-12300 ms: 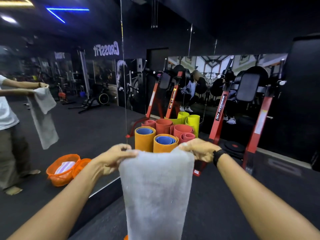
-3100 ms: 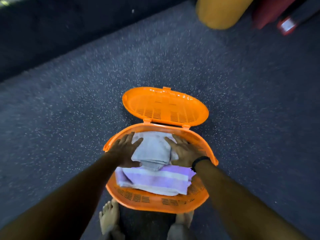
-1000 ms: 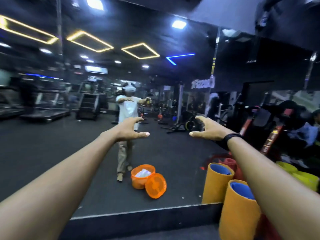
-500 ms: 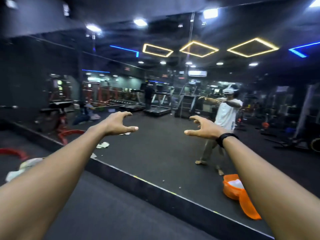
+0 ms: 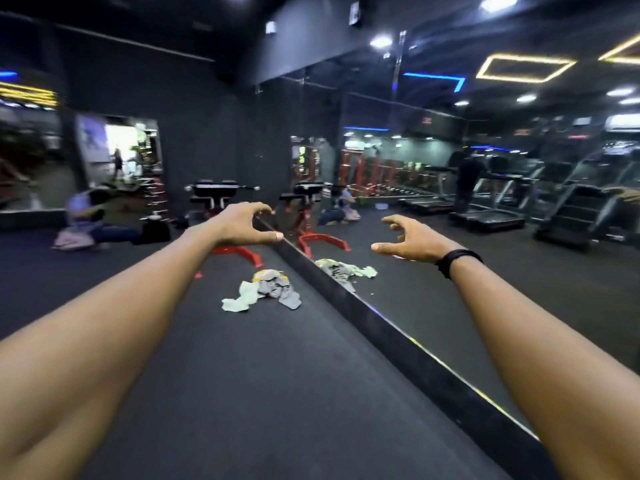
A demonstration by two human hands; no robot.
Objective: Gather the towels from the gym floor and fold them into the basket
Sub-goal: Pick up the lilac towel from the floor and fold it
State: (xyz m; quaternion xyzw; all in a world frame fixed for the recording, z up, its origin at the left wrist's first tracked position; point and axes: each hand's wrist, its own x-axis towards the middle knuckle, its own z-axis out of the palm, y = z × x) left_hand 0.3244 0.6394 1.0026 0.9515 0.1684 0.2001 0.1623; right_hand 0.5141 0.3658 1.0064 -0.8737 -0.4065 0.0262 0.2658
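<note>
- Dark rubber gym floor (image 5: 263,393) fills the foreground, bordered on the right by the black base ledge of a long wall mirror (image 5: 433,372) that runs away into the room.
- Both forearms are stretched forward above the floor, a black band worn on the right wrist.
- Nothing is held by the left hand (image 5: 247,225): its grip is half open, fingers curved and thumb set apart, touching nothing.
- Likewise the right hand (image 5: 410,239) is empty, fingers spread and loosely curled, thumb pointing inward.
- Beyond the hands, a crumpled heap of towels (image 5: 265,292) in grey, pale green and yellow lies on the floor, close beside the mirror ledge and doubled by its reflection.
- The basket is not in view.
- The gathering step is judged to be in hand: the heap is being approached, not yet reached.
- The next move calls for the gap to be closed, the body lowered, and one towel pinched free of the tangle at an edge or corner.
- Farther off, a red-framed bench (image 5: 221,216) is seen, and a seated person, blurred, at far left.
</note>
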